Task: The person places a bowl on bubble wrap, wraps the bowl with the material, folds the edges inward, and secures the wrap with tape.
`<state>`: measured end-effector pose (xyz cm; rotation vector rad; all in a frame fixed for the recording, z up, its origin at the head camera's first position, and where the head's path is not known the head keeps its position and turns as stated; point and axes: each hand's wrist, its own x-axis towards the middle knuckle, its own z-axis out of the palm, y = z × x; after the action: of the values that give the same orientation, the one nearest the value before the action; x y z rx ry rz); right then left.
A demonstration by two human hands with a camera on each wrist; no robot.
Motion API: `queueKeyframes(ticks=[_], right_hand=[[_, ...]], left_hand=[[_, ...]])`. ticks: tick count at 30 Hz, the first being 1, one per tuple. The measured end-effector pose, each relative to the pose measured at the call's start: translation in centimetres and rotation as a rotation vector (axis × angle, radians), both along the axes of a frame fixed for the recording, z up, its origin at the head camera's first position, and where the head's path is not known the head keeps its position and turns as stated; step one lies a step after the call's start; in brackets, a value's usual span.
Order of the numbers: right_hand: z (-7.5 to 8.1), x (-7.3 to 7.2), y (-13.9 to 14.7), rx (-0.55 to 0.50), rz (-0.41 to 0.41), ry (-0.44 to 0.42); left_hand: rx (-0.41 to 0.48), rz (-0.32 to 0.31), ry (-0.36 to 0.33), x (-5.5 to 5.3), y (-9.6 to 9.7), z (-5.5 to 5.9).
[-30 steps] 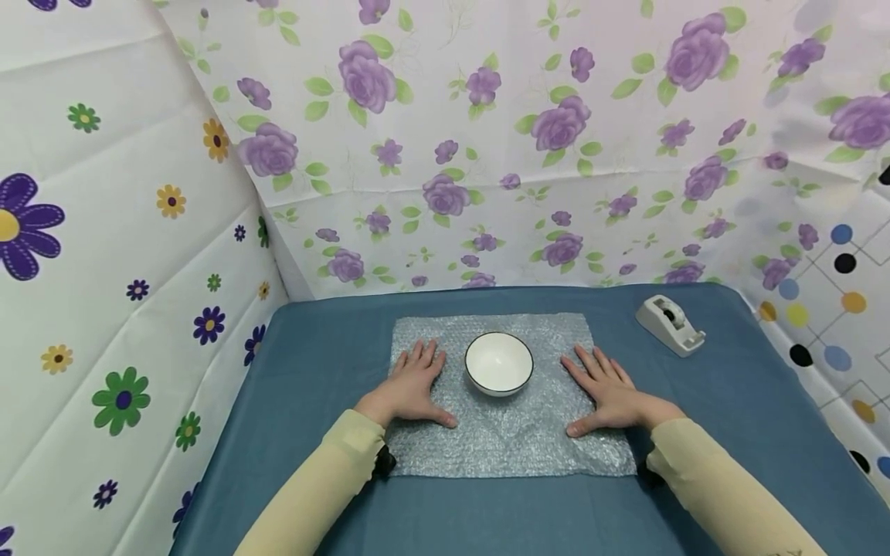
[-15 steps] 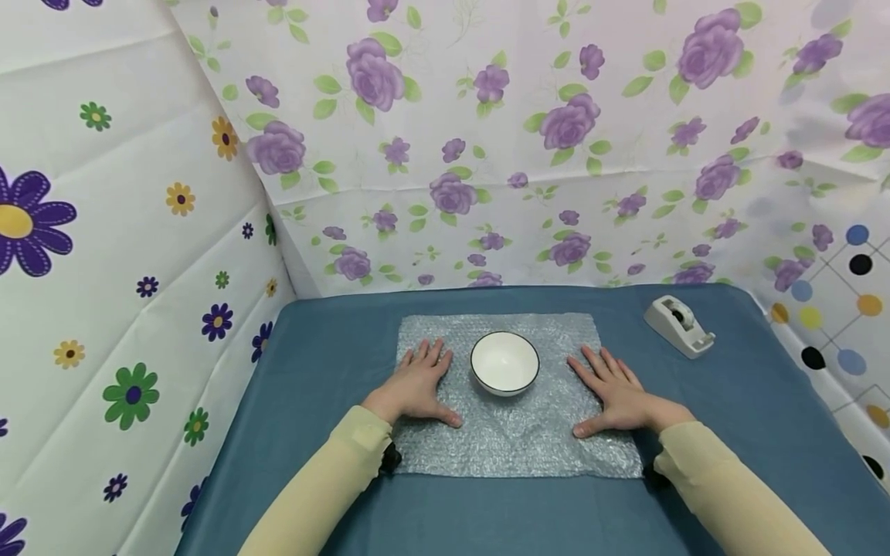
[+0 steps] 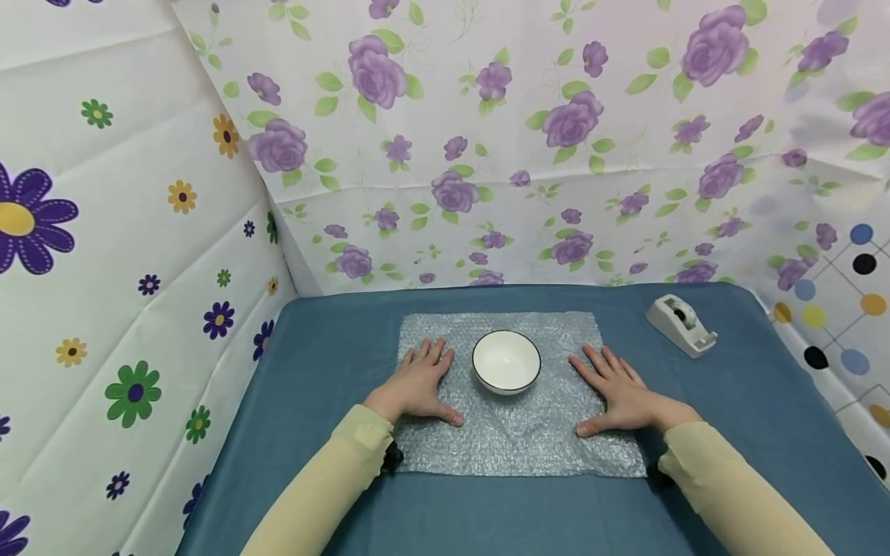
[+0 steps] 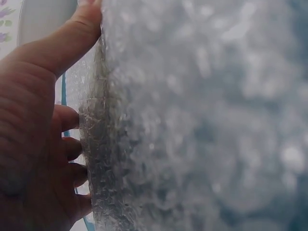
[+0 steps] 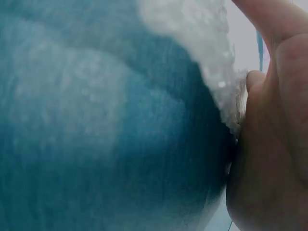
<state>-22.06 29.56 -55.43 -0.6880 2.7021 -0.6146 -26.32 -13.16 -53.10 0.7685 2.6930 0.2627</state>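
Observation:
A white bowl (image 3: 506,361) with a dark rim stands upright on a sheet of bubble wrap (image 3: 514,440) spread flat on the table. To the bowl's left, my left hand (image 3: 419,386) rests on the sheet with fingers spread and thumb pointing toward the middle. My right hand (image 3: 619,392) lies on the sheet's right edge, fingers likewise spread. Neither hand touches the bowl. In the left wrist view the fingertips of the left hand (image 4: 36,106) touch the bubble wrap (image 4: 110,144). The right wrist view has the right hand (image 5: 274,130) beside the sheet's edge, partly cut off.
A white tape dispenser (image 3: 681,324) sits at the back right of the blue-covered table (image 3: 528,513), beyond the right hand. Flower-patterned cloth (image 3: 452,139) hangs behind the table, and more patterned cloth stands at the left and right sides.
The whole head view has shifted slightly, so everything appears a little further right. Both hands, the bowl and the bubble wrap keep their places relative to each other.

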Motion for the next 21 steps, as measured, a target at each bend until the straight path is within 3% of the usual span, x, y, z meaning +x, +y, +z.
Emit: queueKeyframes(ticks=[4, 9, 13, 17, 21], right_hand=[[-0.2, -0.1, 0.5, -0.043, 0.015, 0.025], [-0.9, -0.2, 1.8, -0.099, 0.055, 0.122], [-1.0, 0.4, 2.8, -0.104, 0.055, 0.175], [-0.5, 1.6, 3.8, -0.116, 0.04, 0.173], [0.4, 2.9, 4.5, -0.16, 0.023, 0.119]], left_hand=[[-0.018, -0.002, 0.006, -0.1, 0.1, 0.1], [-0.02, 0.002, 0.008, -0.2, 0.0, 0.0], [-0.015, 0.004, 0.005, -0.2, 0.0, 0.0], [-0.016, 0.003, 0.002, -0.1, 0.0, -0.1], [-0.011, 0.0, -0.004, -0.1, -0.1, -0.1]])
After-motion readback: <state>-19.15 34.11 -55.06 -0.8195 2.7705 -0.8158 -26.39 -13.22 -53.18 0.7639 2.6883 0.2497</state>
